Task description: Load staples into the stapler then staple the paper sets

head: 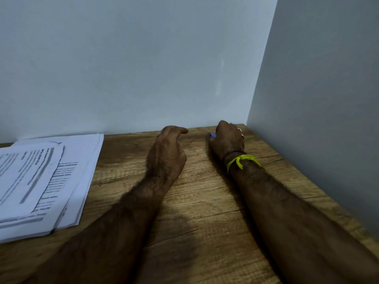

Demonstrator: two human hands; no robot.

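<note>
Printed paper sets (39, 181) lie in a loose stack on the left of the wooden desk (205, 201). My left hand (167, 153) reaches toward the back wall at the desk's middle, fingers loosely curled, nothing visible in it. My right hand (227, 138), with a yellow thread at the wrist, is at the back right corner, fingers curled over a small blue object (212, 135) of which only an edge shows. I cannot tell whether that is the stapler or a staple box. No stapler is plainly visible.
A pale wall (143, 68) runs along the desk's back edge and a grey side wall (317, 119) closes the right side. Both forearms stretch across the wood from the near edge.
</note>
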